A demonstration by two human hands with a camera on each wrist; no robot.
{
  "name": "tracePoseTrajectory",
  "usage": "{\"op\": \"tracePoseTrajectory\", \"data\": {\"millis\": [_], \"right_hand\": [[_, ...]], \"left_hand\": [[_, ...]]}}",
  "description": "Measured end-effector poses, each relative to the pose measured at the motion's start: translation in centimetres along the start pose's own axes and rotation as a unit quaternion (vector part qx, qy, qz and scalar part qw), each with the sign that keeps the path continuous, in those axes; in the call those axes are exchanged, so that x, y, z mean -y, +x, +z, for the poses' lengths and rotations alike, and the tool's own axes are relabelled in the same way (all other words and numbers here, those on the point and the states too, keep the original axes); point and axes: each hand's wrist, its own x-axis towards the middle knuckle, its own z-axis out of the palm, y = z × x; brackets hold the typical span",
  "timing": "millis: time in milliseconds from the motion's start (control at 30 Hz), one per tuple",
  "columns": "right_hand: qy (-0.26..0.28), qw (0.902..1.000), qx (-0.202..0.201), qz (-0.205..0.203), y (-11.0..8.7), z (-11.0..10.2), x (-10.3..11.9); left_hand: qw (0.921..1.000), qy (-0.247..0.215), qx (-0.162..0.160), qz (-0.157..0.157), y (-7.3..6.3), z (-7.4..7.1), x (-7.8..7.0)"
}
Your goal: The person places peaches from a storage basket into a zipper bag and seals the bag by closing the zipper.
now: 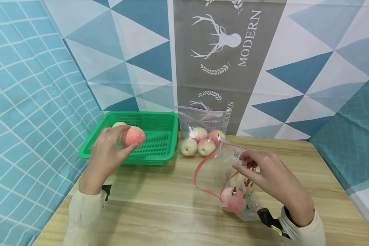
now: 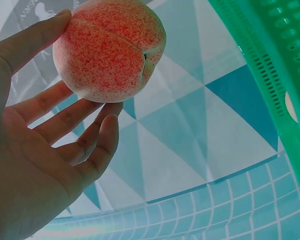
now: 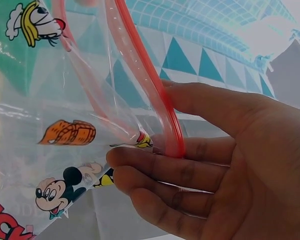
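My left hand (image 1: 110, 150) holds a pink-speckled peach (image 1: 132, 136) between thumb and fingertips, raised over the front of the green basket (image 1: 160, 155). From the left wrist the peach (image 2: 109, 50) fills the top left, with my fingers (image 2: 70, 120) under it. My right hand (image 1: 258, 171) pinches the red zip rim of a clear cartoon-printed bag (image 1: 221, 171) and keeps its mouth open. Inside that bag lies a peach (image 1: 233, 200). In the right wrist view the red rim (image 3: 155, 100) runs across my fingers (image 3: 175, 170).
A second clear bag (image 1: 201, 123) stands against the back wall beside the basket, with three peaches (image 1: 200, 141) at its base. Another pale peach (image 1: 118, 124) lies in the basket. Patterned blue walls close in the wooden table (image 1: 160, 205) on three sides.
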Motion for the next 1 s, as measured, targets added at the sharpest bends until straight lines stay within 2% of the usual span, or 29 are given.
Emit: {"op": "tracePoseTrajectory", "data": {"millis": [633,1000], "right_hand": [[0.001,1.0,0.0,0.0,0.0,0.0,-0.1],[0.001,1.0,0.003,0.001,0.0,0.0,0.0]], "left_hand": [[0.9993,-0.002,-0.016,0.035,-0.3,-1.0,-2.7],[0.9972,-0.009,-0.026,0.07,-0.6,-1.5,-4.3]]}}
